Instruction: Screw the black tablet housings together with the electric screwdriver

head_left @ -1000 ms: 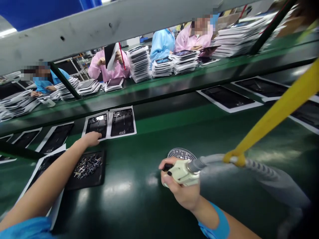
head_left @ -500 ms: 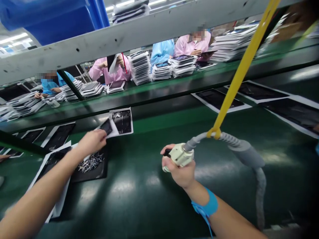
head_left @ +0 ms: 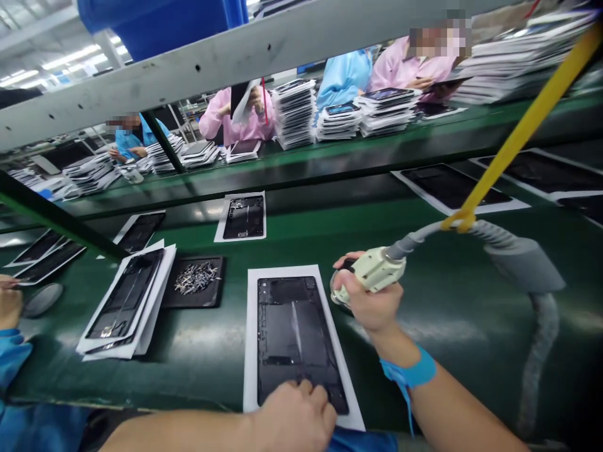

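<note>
My left hand (head_left: 296, 414), its fingers curled, grips the lower end of a black tablet housing (head_left: 292, 326). That housing lies on a white paper sheet (head_left: 253, 307) in front of me; my thumb is hidden. My right hand (head_left: 372, 298) is wrapped around a pale green handheld tool (head_left: 378, 269) with a black part near the thumb. A thick grey cable (head_left: 522, 263) runs from the tool, tied to a yellow strap (head_left: 532, 125). The tool is held right of the housing, apart from it. A blue band (head_left: 414, 370) circles my right wrist.
Left lie a black tray (head_left: 217, 285) of small metal parts and stacked housings with paper (head_left: 127, 301). Another housing (head_left: 244, 216) lies farther back. A co-worker's hand (head_left: 9, 304) is at the far left. A grey beam (head_left: 226, 63) crosses above; people sit behind paper stacks (head_left: 294, 113).
My left hand has come from the far left down towards me, and a housing on paper now lies before me. The view has shifted; my right hand keeps the tool.
</note>
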Demonstrator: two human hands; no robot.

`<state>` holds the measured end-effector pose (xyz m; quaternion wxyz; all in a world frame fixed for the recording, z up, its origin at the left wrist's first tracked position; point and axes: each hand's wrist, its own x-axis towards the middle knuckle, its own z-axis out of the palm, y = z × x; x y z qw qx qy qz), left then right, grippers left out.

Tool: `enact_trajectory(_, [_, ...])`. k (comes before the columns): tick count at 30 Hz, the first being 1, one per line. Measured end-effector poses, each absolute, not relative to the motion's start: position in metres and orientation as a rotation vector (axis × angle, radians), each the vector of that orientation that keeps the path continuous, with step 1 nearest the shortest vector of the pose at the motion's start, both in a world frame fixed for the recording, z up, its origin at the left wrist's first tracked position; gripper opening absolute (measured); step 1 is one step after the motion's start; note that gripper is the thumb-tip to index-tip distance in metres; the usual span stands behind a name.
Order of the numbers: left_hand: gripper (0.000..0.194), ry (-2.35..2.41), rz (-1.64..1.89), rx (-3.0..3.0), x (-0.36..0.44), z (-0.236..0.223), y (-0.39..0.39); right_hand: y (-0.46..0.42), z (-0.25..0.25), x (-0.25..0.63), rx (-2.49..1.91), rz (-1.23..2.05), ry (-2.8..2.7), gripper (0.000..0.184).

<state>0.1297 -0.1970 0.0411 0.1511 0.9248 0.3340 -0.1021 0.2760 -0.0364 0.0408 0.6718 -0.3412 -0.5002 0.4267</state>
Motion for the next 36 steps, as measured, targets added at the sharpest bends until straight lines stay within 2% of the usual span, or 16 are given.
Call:
enact_trajectory(4, [0.017, 1.054, -0.093, 2.495, 0.082, 0.054, -0.179, -0.036, 0.040, 0.277, -0.789, 0.915, -1.146, 0.024])
enact_trajectory(9, [0.020, 2.057, -0.003, 2.223, -0.047, 0.082, -0.117, -0.037, 0.045, 0.277, -0.802, 0.903, -1.152, 0.021])
enact_trajectory(12, [0.024, 2.388, -0.040, 2.052, -0.108, 0.087, -0.090, -0.038, 0.048, 0.276, -0.811, 0.894, -1.158, 0.021])
enact_trajectory(16, [0.025, 2.224, -0.095, 2.116, -0.123, 0.087, -0.083, -0.039, 0.052, 0.276, -0.819, 0.883, -1.171, 0.020])
enact_trajectory(22, [0.023, 2.155, -0.454, 2.214, -0.092, 0.077, -0.082, -0.039, 0.052, 0.276, -0.834, 0.864, -1.184, 0.018])
enact_trajectory(27, [0.023, 2.161, -0.438, 2.251, -0.094, 0.071, -0.075, -0.039, 0.052, 0.277, -0.849, 0.852, -1.197, 0.017])
enact_trajectory(30, [0.022, 2.192, -0.220, 2.251, -0.105, 0.083, -0.080, -0.038, 0.051, 0.278, -0.847, 0.876, -1.189, 0.019])
enact_trajectory(36, [0.025, 2.034, 0.537, 2.146, -0.088, 0.102, -0.103, -0.038, 0.046, 0.278, -0.836, 0.877, -1.179, 0.022])
